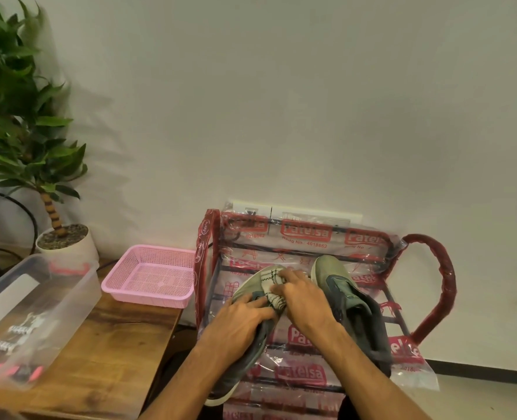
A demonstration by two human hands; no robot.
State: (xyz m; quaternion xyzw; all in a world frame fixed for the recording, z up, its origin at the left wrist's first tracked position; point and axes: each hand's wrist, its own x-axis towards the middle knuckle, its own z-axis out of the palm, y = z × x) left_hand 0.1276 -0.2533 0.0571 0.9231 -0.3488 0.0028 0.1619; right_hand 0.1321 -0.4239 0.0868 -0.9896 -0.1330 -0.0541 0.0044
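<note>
Left hand [242, 316]: fingers curled over the collar of the shoe [245, 368], steadying it. The shoe lies toe-away on the plastic-wrapped rack [442, 286].

Right hand [302, 295]: fingers bunched round a striped cloth [272, 286], pressed onto the shoe's upper.

Judgement: wiping step. The plastic looks slick, so a firm left grip should stop the shoe sliding. Use short strokes toward the toe and refold the cloth to a clean face.

Second shoe [354, 307] just beside, to the right. Further left: table [108, 359] with clear box [23, 313], pink basket [148, 277], potted plant [23, 131].
</note>
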